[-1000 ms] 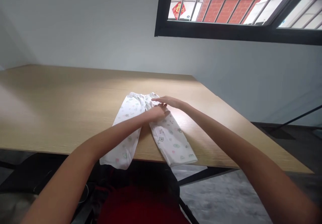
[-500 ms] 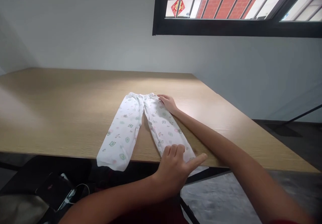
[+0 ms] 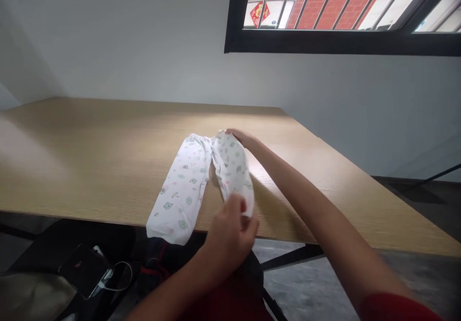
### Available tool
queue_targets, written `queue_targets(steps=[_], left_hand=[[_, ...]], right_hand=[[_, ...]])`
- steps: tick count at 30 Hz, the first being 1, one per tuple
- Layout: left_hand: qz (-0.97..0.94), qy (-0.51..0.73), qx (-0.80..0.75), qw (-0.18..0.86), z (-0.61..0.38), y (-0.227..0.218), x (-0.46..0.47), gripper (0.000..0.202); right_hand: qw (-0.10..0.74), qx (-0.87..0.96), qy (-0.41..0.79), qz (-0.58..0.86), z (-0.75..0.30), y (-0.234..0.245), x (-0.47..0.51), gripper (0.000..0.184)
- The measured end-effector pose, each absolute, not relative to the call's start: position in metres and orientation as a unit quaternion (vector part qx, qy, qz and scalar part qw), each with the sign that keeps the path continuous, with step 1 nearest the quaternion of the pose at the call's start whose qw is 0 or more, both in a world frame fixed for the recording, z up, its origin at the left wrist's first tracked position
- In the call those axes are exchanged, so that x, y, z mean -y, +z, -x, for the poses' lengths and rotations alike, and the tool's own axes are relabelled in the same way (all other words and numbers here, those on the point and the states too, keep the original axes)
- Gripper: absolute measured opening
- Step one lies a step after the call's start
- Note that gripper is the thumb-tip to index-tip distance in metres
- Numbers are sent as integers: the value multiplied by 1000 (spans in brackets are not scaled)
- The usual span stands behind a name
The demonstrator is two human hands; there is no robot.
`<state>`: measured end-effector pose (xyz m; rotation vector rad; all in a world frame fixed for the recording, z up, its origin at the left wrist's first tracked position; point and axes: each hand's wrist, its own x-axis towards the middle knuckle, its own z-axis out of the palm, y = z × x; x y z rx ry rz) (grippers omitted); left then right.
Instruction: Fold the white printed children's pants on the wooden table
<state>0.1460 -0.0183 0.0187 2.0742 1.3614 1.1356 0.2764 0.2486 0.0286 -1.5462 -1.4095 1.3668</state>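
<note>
The trousers (image 3: 180, 186) lie on the table (image 3: 108, 167), waist toward the wall (image 3: 144, 52) behind, left-side leg reaching past the near edge. The right hand (image 3: 240, 137) is at the waist's right end, the left hand (image 3: 230, 232) at the other leg's end. Above, behind, to the right is the window (image 3: 324, 41); at lower left, a device (image 3: 83, 270) beside a cable (image 3: 130, 273).

pale wooden table (image 3: 90, 172), white printed trousers (image 3: 182, 186) overhanging near edge

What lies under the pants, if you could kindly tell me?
Under the pants is the table, visible between the legs; anything directly beneath the fabric is covered and cannot be seen.
</note>
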Motion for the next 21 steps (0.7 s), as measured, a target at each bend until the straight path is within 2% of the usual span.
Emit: queue_targets(steps=[4,7,10,14,18,21], left_hand=[[-635,397,-650,128,-93,47,38,22],[-595,304,-741,67,-52,49,48,20],[-620,227,-751,-25,-26,34,48,8],[-698,189,-679,-127,-22,12,41,26],[-780,179,-596,-67,-42,5,50,32],[-815,193,-546,16,-55,11,55,33]], right_hand=[[378,538,527,538,-231,54,-261,11],[366,581,507,521,-189,63,-262,10],[328,656,453,507,-154,53,-251,16],[337,697,392,498,-134,22,-231,20],[369,741,313,466,-141,2,-223,19],[343,786,295,421,-160,3,-216,18]])
